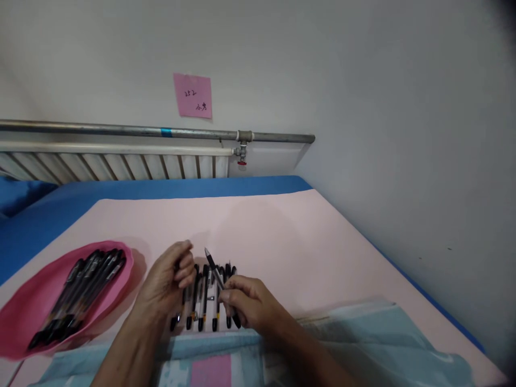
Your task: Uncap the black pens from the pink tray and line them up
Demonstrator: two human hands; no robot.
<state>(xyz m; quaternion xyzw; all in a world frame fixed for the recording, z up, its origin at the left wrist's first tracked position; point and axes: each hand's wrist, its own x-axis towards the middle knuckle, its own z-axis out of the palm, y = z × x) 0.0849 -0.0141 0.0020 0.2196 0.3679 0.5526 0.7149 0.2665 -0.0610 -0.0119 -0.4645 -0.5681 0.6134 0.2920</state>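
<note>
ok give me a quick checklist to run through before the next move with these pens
1. Right hand has a grip on one pen: ok.
2. That pen's tip is covered: not ok, the pale point is bare and aimed up, away from the person.
3. Left hand is free: cannot tell, its fingers are curled and could hide something small.
4. Row of pens lies side by side: ok, though the hands cover parts of it.
5. Pink bowl is within reach: probably ok, it sits left of the left hand, with more pens in it.
</note>
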